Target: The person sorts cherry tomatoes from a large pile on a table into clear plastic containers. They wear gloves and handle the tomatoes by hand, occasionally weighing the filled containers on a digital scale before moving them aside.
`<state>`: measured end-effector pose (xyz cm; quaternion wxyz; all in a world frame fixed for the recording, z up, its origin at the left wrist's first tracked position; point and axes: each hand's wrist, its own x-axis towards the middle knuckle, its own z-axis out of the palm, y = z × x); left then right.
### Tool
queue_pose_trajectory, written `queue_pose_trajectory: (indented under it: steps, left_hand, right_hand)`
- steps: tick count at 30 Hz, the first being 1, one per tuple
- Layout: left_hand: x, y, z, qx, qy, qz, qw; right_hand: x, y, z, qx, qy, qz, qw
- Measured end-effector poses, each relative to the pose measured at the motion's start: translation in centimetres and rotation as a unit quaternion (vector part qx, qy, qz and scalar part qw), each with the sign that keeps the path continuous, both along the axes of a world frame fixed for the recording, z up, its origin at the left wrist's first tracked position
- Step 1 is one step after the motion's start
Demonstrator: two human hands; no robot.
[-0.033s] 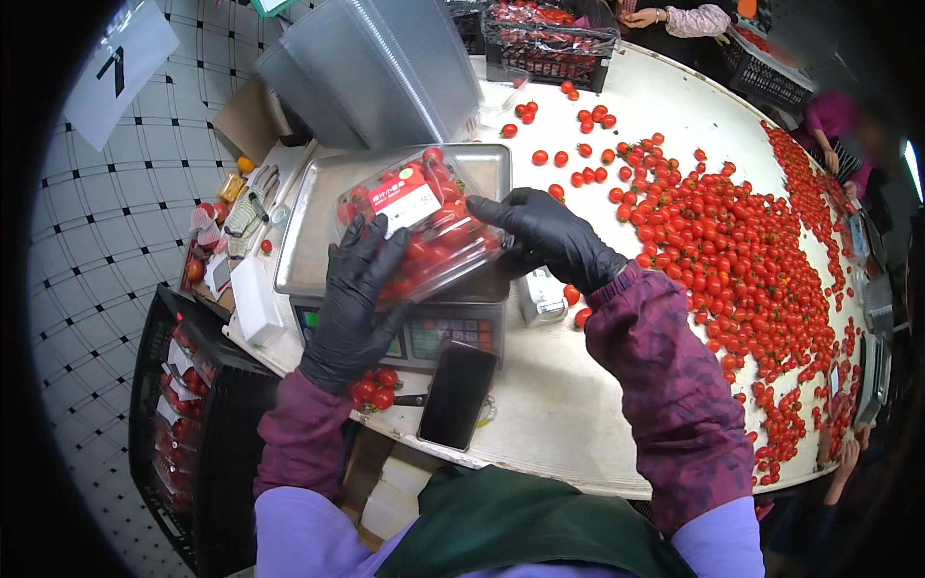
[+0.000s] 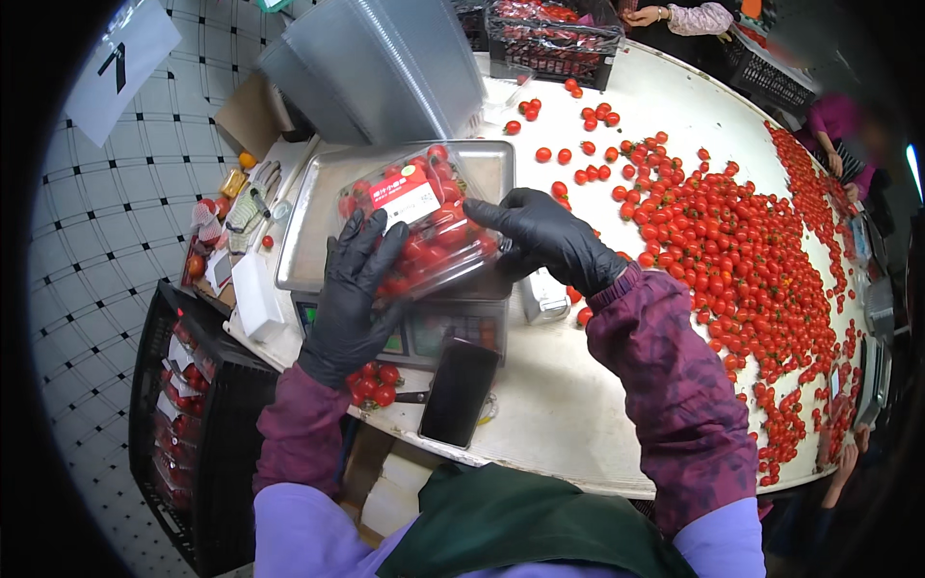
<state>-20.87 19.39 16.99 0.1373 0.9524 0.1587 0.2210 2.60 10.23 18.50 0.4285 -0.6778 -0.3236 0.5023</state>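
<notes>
A clear plastic box of cherry tomatoes [image 2: 448, 233] with a red and white label is tilted over the metal tray of a weighing scale [image 2: 300, 243]. My left hand [image 2: 352, 303], in a black glove, has its fingers over the box's left side, with the thumb by the near edge. My right hand [image 2: 557, 236], also black-gloved, pinches the box's right edge; some of its fingers are hidden underneath. The scale's lit keypad shows partly below the box. Just in front of the scale lie a dark phone [image 2: 460, 393] and several loose tomatoes [image 2: 374, 385].
A large heap of cherry tomatoes [image 2: 742, 255] spreads over the white table [image 2: 559, 395] on the right. Stacked clear plastic containers [image 2: 376, 72] stand behind the scale. At the lower left is a black crate [image 2: 226, 414] of packed boxes. Other people's hands [image 2: 647, 16] show along the far side.
The picture has shifted very slightly. Both hands keep their hold on the box in nearly the same place.
</notes>
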Motion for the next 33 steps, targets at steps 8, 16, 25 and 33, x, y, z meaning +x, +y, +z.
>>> queue_pose_trajectory:
  steps: [8, 16, 25, 33]
  left_hand:
    - [-0.9, 0.2, -1.5, 0.034, 0.010, 0.039, 0.999]
    - [0.1, -0.5, -0.7, 0.105, 0.045, 0.048, 0.992]
    - [0.4, 0.8, -1.8, 0.118, 0.048, 0.047, 0.991]
    - [0.6, 1.5, -2.1, 0.149, 0.031, 0.024, 0.988]
  right_hand:
    - [-0.7, 0.4, -1.3, -0.019, 0.025, -0.017, 0.999]
    - [-0.5, 0.7, 0.0, -0.028, 0.051, 0.003, 0.998]
    - [-1.1, 1.0, -0.2, -0.025, 0.102, 0.009, 0.994]
    - [-1.8, 0.2, -0.4, 0.005, 0.100, -0.034, 0.994]
